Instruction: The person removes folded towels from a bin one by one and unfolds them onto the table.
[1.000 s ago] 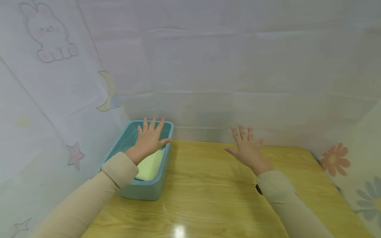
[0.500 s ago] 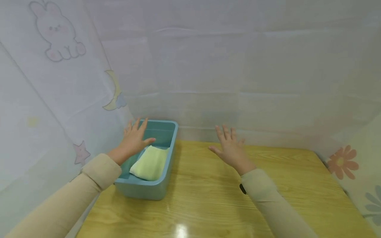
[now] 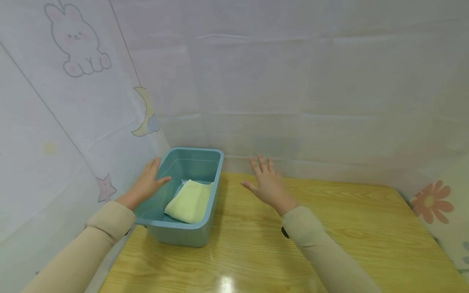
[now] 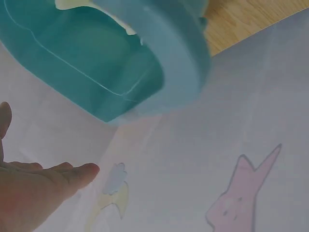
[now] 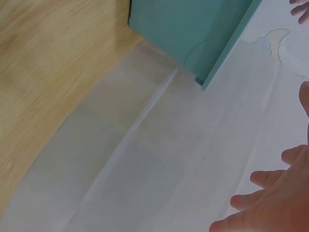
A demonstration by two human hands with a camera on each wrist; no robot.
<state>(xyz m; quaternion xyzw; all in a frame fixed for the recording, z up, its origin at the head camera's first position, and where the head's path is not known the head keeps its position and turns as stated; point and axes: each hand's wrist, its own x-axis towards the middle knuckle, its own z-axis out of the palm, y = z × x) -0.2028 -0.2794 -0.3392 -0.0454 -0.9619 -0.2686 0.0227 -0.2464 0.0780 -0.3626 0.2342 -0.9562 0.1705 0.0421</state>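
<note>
A teal plastic bin (image 3: 178, 234) stands on the wooden table at the left, close to the back corner. Inside it, toward the right wall, lies a folded pale yellow cloth (image 3: 191, 202). My left hand (image 3: 145, 183) is at the bin's left rim, fingers extended and thumb spread; in the left wrist view a gap shows between the fingers (image 4: 79, 175) and the rim. To the right of the bin, my right hand (image 3: 270, 187) hovers over the table with fingers spread, holding nothing. The right wrist view shows its fingers apart from the bin's outer wall (image 5: 188, 34).
The wooden table (image 3: 348, 228) extends right and forward of the bin. White sheeting (image 3: 275, 81) with printed figures hangs behind and along both sides, close to the bin's left and back.
Both hands have moved left; the left one has gone from over the bin to its left rim, and the right has come closer to the bin. The head view has shifted slightly.
</note>
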